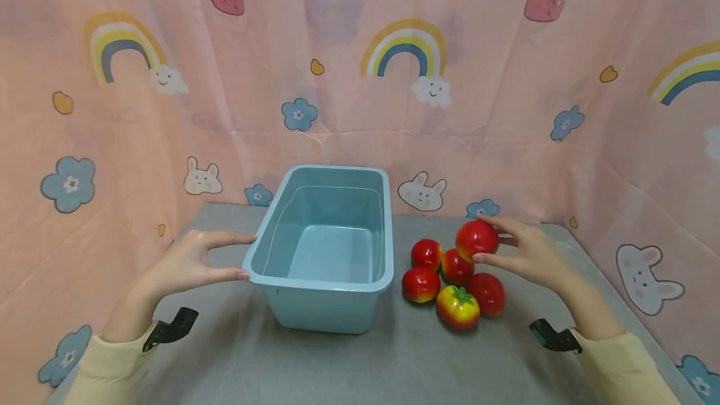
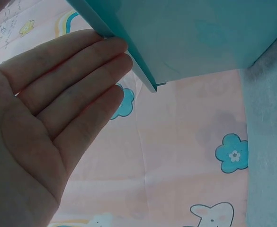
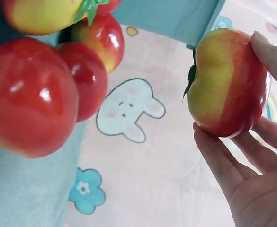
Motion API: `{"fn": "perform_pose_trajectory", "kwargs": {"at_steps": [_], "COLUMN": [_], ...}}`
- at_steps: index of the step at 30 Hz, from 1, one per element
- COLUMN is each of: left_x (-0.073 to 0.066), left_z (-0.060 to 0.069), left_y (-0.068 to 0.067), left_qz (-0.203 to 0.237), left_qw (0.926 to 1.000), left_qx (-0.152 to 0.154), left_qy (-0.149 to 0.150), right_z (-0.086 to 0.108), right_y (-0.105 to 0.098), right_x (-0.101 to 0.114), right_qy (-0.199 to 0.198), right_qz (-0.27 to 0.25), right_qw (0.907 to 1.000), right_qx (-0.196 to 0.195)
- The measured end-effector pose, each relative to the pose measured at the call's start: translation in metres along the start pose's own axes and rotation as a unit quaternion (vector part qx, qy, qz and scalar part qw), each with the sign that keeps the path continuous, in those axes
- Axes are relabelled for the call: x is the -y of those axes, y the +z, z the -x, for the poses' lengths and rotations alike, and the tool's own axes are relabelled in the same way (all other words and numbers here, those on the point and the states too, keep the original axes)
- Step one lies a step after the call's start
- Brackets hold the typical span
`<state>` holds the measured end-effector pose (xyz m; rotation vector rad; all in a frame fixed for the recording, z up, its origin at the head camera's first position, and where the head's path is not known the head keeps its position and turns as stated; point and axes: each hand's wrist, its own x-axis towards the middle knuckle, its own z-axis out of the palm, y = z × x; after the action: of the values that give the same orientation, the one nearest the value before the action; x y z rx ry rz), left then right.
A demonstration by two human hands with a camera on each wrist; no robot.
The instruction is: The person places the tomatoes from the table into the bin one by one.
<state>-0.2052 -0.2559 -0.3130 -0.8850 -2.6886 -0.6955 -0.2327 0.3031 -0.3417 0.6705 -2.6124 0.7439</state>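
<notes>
A light blue plastic basin (image 1: 320,320) stands on the grey table, with nothing visible inside it. At the basin's left rim, my left hand (image 1: 194,261) touches the edge with straight fingers, thumb apart from them; the left wrist view shows the fingertips against the rim. My right hand (image 1: 520,252) holds a toy tomato (image 3: 228,82), red and yellow with a green leaf, between thumb and fingers. Below and beside it lie several more tomatoes, among them a yellow-red tomato (image 1: 458,309) with a green leaf on top and a red tomato (image 1: 420,285) near the basin.
Behind the grey table (image 1: 427,367) hangs a pink curtain (image 1: 343,136) printed with rainbows, rabbits and flowers. It also runs along the left and right sides. A black wrist camera (image 1: 171,329) sits on the left forearm, another black camera (image 1: 554,336) on the right.
</notes>
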Motion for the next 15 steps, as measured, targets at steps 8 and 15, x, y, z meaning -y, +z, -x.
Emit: {"fn": "perform_pose_trajectory", "kwargs": {"at_steps": [8, 15], "left_x": [0.001, -0.001], "left_z": [0.001, 0.0], "left_y": [0.0, -0.001], "left_qz": [-0.003, 0.001], "left_qw": [1.0, 1.0], "left_qx": [0.002, 0.004], "left_qy": [0.0, -0.004], "right_z": [-0.012, -0.02], "right_y": [0.0, -0.002], "right_x": [0.008, 0.016], "right_qy": [-0.037, -0.05], "right_qz": [-0.006, 0.003], "right_qw": [0.9993, 0.9987], "right_qx": [-0.004, -0.002]}}
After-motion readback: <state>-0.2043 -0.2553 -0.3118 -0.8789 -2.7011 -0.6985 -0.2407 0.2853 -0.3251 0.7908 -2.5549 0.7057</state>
